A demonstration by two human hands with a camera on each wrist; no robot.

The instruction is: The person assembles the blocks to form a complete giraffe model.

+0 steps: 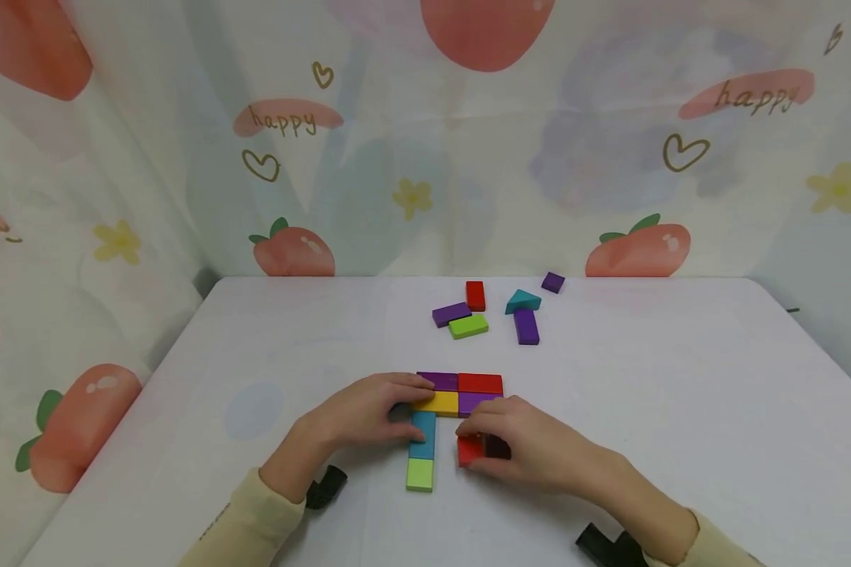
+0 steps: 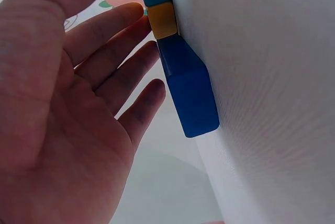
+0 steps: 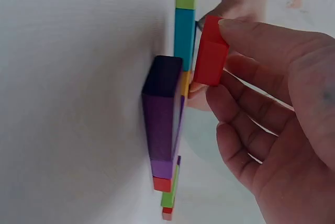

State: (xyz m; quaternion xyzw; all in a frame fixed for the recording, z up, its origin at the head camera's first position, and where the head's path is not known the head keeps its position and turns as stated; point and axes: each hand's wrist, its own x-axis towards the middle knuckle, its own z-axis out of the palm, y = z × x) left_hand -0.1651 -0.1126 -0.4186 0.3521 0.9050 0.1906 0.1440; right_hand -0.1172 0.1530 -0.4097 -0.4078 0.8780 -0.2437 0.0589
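Between thumb and fingertips my right hand [image 1: 539, 445] pinches a red block [image 3: 212, 56], held above the tabletop in the right wrist view. A dark purple block [image 3: 162, 109] lies close by. My left hand [image 1: 369, 409] has its fingers extended, fingertips on the left edge of the yellow block [image 1: 436, 404] and the purple block [image 1: 440, 381], thumb at the blue block [image 1: 422, 437]. Beside these, another red block [image 1: 480, 383] sits over a purple one [image 1: 475, 402]. A light green block [image 1: 419, 475] adjoins the blue one's near end.
Farther back on the white table [image 1: 312, 339] are loose blocks: a red one [image 1: 475, 296], a green one [image 1: 469, 326], a teal triangle [image 1: 523, 301] and several purple ones [image 1: 527, 327]. A patterned curtain [image 1: 468, 157] hangs behind the table. Black wrist mounts [image 1: 326, 487] sit at both sleeves.
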